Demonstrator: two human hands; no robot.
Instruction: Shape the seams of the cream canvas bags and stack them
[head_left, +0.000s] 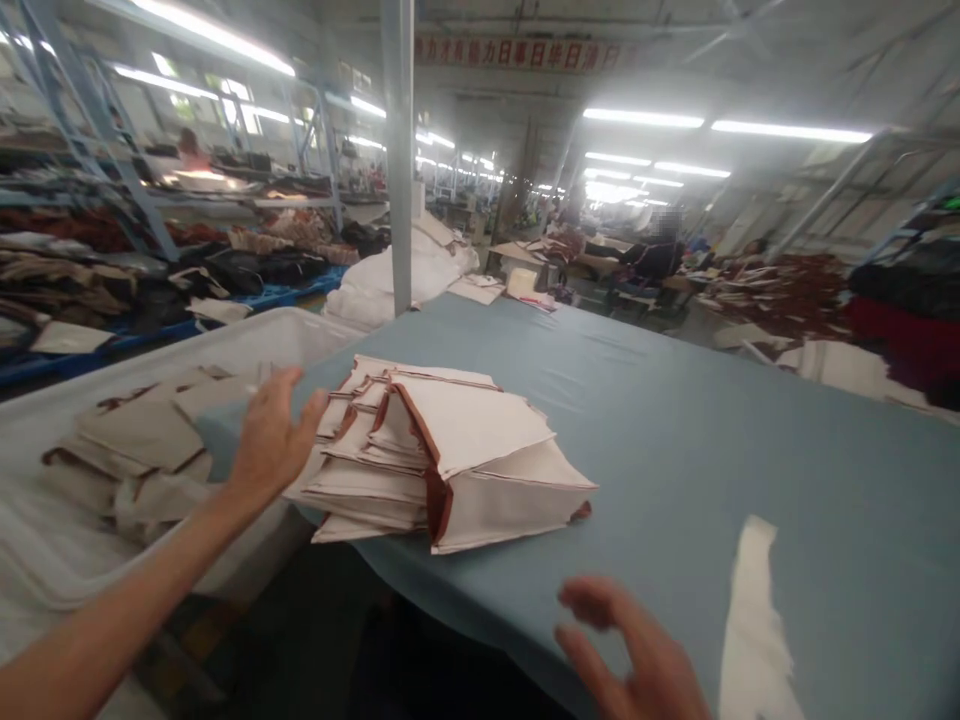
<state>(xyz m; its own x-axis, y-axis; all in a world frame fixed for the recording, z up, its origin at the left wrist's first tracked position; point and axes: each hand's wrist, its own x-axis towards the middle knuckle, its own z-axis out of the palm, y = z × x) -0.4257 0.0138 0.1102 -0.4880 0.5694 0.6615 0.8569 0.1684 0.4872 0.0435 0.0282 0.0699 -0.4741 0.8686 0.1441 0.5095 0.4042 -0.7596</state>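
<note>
A stack of cream fabric or leather pieces with reddish-brown edges point(491, 425) lies near the left front edge of the blue-green covered table point(637, 430). My left hand point(274, 435) is just left of the stack, fingers apart and holding nothing; whether it touches the pieces I cannot tell. Low over the table's front edge, my right hand point(630, 650) is empty, with thumb and fingers spread and curved. It is in front of the stack and apart from it. To its right lies a pale, ragged-edged strip point(756, 620).
On the left stands a white plastic bin point(277, 335) with more cream pieces point(142, 440) inside. A blue-grey post point(401, 150) rises at the table's far left corner. Heaps of brown and cream material point(795, 300) lie at the right. A seated person point(652, 260) is farther back.
</note>
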